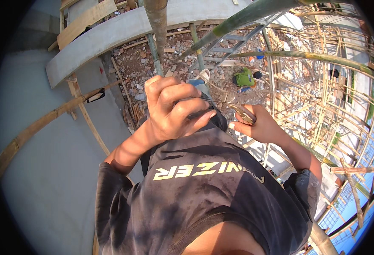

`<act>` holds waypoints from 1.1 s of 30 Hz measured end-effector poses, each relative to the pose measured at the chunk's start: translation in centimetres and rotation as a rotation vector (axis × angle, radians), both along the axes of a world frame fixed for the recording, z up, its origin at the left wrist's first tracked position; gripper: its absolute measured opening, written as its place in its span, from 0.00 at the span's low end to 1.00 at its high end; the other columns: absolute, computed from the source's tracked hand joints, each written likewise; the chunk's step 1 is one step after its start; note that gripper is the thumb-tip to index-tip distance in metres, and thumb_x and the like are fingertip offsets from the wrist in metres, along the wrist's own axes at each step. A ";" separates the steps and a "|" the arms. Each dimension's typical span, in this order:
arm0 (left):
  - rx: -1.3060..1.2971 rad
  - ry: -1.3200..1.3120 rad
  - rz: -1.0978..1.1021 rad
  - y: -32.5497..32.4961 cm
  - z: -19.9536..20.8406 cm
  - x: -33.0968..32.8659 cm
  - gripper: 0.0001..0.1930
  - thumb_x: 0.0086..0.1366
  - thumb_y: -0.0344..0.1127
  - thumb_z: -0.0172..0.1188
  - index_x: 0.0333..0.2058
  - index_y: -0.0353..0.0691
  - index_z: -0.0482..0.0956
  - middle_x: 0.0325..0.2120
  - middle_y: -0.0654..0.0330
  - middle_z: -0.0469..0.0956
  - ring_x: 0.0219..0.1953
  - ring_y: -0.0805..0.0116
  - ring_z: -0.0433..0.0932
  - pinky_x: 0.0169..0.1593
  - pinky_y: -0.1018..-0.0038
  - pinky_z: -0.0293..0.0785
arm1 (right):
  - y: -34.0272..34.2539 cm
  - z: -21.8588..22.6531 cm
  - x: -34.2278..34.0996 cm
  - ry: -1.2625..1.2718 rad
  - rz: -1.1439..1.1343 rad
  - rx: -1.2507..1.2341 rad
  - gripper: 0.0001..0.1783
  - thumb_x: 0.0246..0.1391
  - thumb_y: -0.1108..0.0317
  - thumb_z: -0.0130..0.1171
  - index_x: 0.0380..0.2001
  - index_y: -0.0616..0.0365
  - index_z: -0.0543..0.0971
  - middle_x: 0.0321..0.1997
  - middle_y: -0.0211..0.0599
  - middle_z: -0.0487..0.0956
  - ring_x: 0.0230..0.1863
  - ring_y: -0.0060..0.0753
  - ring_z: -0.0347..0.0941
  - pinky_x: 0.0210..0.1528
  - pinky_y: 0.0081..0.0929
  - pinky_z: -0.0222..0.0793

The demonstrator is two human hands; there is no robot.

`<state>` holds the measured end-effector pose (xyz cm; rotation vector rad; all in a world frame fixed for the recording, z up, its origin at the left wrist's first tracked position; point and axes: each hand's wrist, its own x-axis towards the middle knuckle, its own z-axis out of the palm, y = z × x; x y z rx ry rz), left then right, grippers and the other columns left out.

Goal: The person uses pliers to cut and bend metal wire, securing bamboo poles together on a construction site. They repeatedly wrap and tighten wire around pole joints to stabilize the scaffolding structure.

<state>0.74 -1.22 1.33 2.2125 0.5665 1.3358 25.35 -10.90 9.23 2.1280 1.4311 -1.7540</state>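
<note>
My left hand (174, 108) is raised in front of my chest, its fingers curled round what looks like thin wire (214, 101). The wire runs rightward from those fingers toward a hand tool. My right hand (261, 123) is closed on that tool, which looks like pliers (245, 114) with curved, brownish handles. The tool's head points left toward the wire, and the palm hides part of its grip. Whether the jaws touch the wire is too small to tell.
Bamboo poles (248, 21) cross close in front, with a thick upright one (156, 25) beside them. A grey concrete ledge (102, 40) curves behind. Far below, rubble (178, 55) covers the ground, where a person in green (244, 78) is bent over. Bamboo scaffolding (323, 97) spreads right.
</note>
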 end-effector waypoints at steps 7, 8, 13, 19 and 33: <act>-1.393 -0.774 -0.712 -2.7 -2.2 5.0 0.32 0.59 0.41 0.74 0.56 0.32 0.70 0.48 0.57 0.77 0.49 0.68 0.78 0.53 0.70 0.75 | 1.6 -3.9 -1.6 0.245 -0.093 0.037 0.28 0.49 0.46 0.72 0.41 0.58 0.77 0.34 0.33 0.77 0.36 0.29 0.74 0.41 0.31 0.69; -1.581 -0.864 -0.733 -2.3 -2.8 5.0 0.34 0.60 0.41 0.72 0.59 0.31 0.68 0.50 0.53 0.78 0.47 0.68 0.80 0.52 0.68 0.77 | 1.5 -4.8 -2.2 0.408 -0.138 0.107 0.29 0.49 0.46 0.72 0.41 0.60 0.77 0.32 0.32 0.77 0.35 0.28 0.74 0.41 0.31 0.69; -1.267 -0.487 -0.232 -2.9 -2.8 5.4 0.27 0.63 0.42 0.70 0.54 0.33 0.70 0.44 0.55 0.79 0.42 0.66 0.81 0.48 0.69 0.78 | 3.5 -3.5 -3.3 0.409 -0.161 -0.019 0.22 0.53 0.55 0.69 0.42 0.60 0.74 0.27 0.30 0.76 0.26 0.22 0.72 0.29 0.27 0.65; -1.590 -0.612 -0.600 -3.1 -1.9 4.5 0.18 0.73 0.42 0.58 0.51 0.32 0.77 0.33 0.60 0.81 0.35 0.73 0.80 0.40 0.75 0.79 | 4.1 -4.1 -3.4 0.657 -0.249 -0.079 0.16 0.56 0.63 0.65 0.42 0.58 0.72 0.24 0.29 0.75 0.24 0.19 0.70 0.26 0.23 0.63; -1.588 -0.857 -0.523 1.3 0.4 4.9 0.20 0.75 0.46 0.52 0.24 0.43 0.66 0.20 0.63 0.67 0.28 0.65 0.75 0.43 0.58 0.81 | 1.8 -3.9 -2.9 0.993 -0.341 -0.243 0.28 0.59 0.49 0.65 0.49 0.64 0.72 0.38 0.37 0.77 0.35 0.26 0.74 0.38 0.23 0.71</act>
